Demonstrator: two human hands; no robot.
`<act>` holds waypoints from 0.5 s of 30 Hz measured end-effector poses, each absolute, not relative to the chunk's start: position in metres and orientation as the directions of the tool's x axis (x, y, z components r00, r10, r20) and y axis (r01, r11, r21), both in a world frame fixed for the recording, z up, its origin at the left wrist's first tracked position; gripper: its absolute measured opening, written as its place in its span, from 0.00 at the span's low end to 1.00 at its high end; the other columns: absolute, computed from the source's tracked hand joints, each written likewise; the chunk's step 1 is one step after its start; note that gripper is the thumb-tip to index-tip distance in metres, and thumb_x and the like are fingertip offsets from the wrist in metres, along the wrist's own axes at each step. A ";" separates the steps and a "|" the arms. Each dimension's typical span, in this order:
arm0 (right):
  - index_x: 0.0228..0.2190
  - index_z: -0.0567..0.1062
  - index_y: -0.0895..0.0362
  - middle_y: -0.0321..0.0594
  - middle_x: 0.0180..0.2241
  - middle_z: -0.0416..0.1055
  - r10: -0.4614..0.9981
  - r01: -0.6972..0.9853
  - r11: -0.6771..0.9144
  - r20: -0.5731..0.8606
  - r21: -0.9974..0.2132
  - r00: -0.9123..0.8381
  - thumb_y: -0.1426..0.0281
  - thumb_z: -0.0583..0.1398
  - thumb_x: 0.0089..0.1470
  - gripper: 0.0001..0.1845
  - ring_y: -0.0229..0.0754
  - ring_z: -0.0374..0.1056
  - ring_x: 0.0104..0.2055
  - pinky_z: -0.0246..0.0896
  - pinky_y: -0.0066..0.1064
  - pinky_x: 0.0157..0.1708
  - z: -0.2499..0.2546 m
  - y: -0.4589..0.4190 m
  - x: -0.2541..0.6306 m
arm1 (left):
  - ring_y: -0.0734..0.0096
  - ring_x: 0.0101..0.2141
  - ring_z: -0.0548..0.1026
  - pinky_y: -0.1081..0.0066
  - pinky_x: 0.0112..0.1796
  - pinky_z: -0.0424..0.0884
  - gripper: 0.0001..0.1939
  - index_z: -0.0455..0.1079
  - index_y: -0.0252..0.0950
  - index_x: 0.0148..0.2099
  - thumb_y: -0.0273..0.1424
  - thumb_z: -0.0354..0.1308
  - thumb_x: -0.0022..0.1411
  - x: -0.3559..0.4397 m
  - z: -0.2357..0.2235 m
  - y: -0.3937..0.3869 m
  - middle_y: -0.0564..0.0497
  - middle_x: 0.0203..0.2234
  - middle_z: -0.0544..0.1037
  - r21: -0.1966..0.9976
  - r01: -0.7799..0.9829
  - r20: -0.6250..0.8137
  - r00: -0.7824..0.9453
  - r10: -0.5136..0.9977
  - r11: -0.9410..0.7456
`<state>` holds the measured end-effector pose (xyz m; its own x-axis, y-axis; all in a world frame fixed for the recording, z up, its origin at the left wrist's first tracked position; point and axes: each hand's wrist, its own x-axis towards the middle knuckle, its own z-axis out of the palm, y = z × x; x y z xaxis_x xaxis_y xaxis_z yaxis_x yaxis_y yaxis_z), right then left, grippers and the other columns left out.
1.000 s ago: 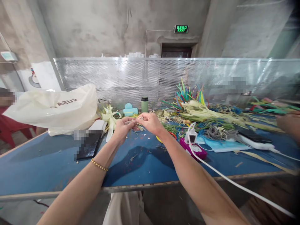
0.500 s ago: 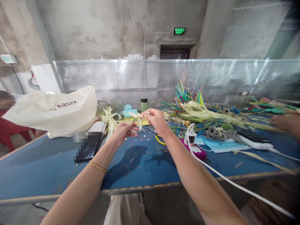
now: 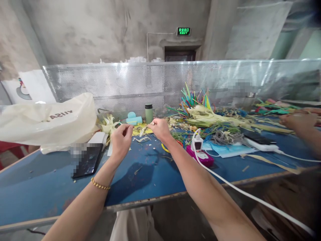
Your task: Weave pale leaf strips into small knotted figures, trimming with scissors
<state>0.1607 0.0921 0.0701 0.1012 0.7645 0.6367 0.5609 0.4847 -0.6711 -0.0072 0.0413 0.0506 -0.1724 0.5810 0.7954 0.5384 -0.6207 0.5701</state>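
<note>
Over the blue table (image 3: 160, 182), my left hand (image 3: 121, 140) is closed in a pinch, thumb against fingertips. What it pinches, if anything, is too small to make out. Facing it on the right, my right hand (image 3: 159, 130) is also pinched, with a pale strip of corn husk (image 3: 143, 130) at its fingertips. Beneath the hands lie loose husk scraps (image 3: 141, 139) on the table. A bunch of husk (image 3: 107, 123) stands behind my left hand. Partly hidden by my right wrist is a tool's yellow handle (image 3: 164, 148).
At left are a white plastic bag (image 3: 50, 122) and a dark tablet (image 3: 89, 162). A green bottle (image 3: 148, 113) stands at the back. To the right lie a husk pile (image 3: 210, 117), a purple power strip (image 3: 203, 158) with a white cable, and another person's hand (image 3: 298, 120).
My hands have moved apart, and my left fingers have gone from spread to pinched. The view has swung slightly right. The other person's hands have moved a little.
</note>
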 end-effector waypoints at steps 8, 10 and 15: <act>0.14 0.70 0.59 0.32 0.14 0.60 0.772 0.684 0.459 0.635 -0.567 0.009 0.69 0.60 0.42 0.10 0.34 0.54 0.22 0.44 0.27 0.24 0.067 0.081 0.146 | 0.59 0.41 0.68 0.62 0.42 0.66 0.09 0.67 0.37 0.37 0.33 0.62 0.57 -0.003 0.032 0.054 0.46 0.36 0.69 0.061 0.811 0.886 0.224 0.405 -0.582; 0.14 0.70 0.59 0.32 0.14 0.60 0.784 0.676 0.460 0.621 -0.575 -0.006 0.69 0.60 0.42 0.10 0.34 0.53 0.22 0.44 0.28 0.24 0.067 0.078 0.143 | 0.58 0.41 0.68 0.61 0.42 0.65 0.08 0.66 0.37 0.38 0.33 0.61 0.58 -0.005 0.031 0.056 0.44 0.37 0.69 0.018 0.842 0.877 0.246 0.412 -0.539; 0.14 0.69 0.58 0.32 0.14 0.60 0.785 0.667 0.471 0.620 -0.578 -0.017 0.69 0.60 0.43 0.11 0.34 0.54 0.22 0.45 0.28 0.24 0.066 0.078 0.141 | 0.59 0.40 0.69 0.61 0.43 0.62 0.04 0.68 0.36 0.37 0.29 0.53 0.63 -0.007 0.034 0.052 0.44 0.35 0.72 -0.029 0.854 0.879 0.268 0.393 -0.519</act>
